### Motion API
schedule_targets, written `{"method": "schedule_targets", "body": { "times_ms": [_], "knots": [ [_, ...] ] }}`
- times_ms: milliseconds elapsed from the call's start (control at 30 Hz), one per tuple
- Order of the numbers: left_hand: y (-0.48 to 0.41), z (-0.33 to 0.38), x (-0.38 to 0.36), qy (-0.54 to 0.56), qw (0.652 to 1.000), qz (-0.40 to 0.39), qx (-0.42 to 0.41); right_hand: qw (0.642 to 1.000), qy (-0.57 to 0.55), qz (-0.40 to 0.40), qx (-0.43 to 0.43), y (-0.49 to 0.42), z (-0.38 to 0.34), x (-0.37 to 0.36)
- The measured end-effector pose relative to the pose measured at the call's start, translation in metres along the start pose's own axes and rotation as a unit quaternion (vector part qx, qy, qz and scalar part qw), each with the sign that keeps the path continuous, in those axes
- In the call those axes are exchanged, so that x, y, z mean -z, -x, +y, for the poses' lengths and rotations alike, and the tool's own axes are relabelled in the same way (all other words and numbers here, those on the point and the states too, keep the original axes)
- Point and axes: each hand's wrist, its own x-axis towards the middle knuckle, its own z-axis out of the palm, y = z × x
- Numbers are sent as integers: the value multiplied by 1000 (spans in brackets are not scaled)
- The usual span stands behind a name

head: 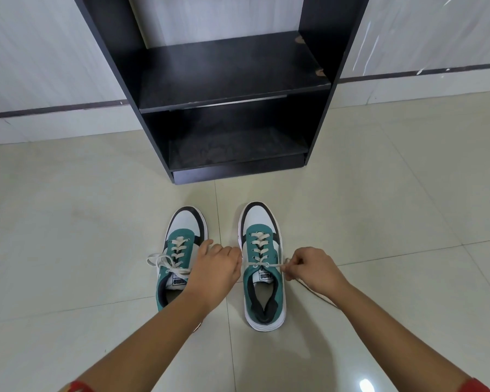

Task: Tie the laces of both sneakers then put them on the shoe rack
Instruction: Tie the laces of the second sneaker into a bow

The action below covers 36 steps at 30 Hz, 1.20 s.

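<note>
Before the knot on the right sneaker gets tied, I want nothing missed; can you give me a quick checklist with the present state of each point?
1. Right hand pinches the right sneaker's lace: ok.
2. Left hand holds the other lace end: cannot tell, hidden.
3. Right sneaker flat on the floor: ok.
4. Left sneaker tied: not ok, its lace lies loose.
5. Shoe rack shelves free: ok.
</note>
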Motion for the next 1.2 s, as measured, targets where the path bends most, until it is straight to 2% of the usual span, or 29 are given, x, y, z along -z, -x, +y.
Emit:
{"method": "schedule_targets", "body": {
  "times_ms": [167,267,367,400,433,500,533,600,700,767,933,1033,1133,1200],
  "knots": [
    [2,-2,-4,25,1000,-19,5,1000,-2,-13,3,-1,6,-3],
    [1,-5,-5,84,996,-8,6,999,-20,-35,32,0,7,1],
    [1,-7,1,178,982,-41,51,991,-98,-56,72,3,3,4],
    [1,-5,6,265,959,-59,81,985,-133,-56,94,3,2,3],
    [0,-3,12,370,918,-77,117,979,-159,-53,114,4,-2,2],
    [-3,5,22,540,816,-98,185,967,-207,-59,133,5,-11,-1],
    [-5,8,26,578,782,-104,209,958,-248,-68,127,5,-16,-2],
    [-7,12,30,614,747,-102,234,932,-333,-78,121,7,-26,-4],
    [-9,13,32,647,721,-78,238,900,-413,-71,120,9,-34,-4],
    [-9,14,35,653,716,-75,235,891,-434,-75,112,10,-36,-4],
    [-12,16,36,686,675,-99,254,897,-422,-80,104,8,-33,-11],
    [-14,15,37,687,669,-100,266,903,-408,-78,108,8,-31,-13],
    [-16,18,39,714,649,-93,246,900,-414,-75,113,8,-30,-14],
    [-16,19,40,719,650,-91,230,894,-428,-71,117,7,-30,-15]
  ]
}}
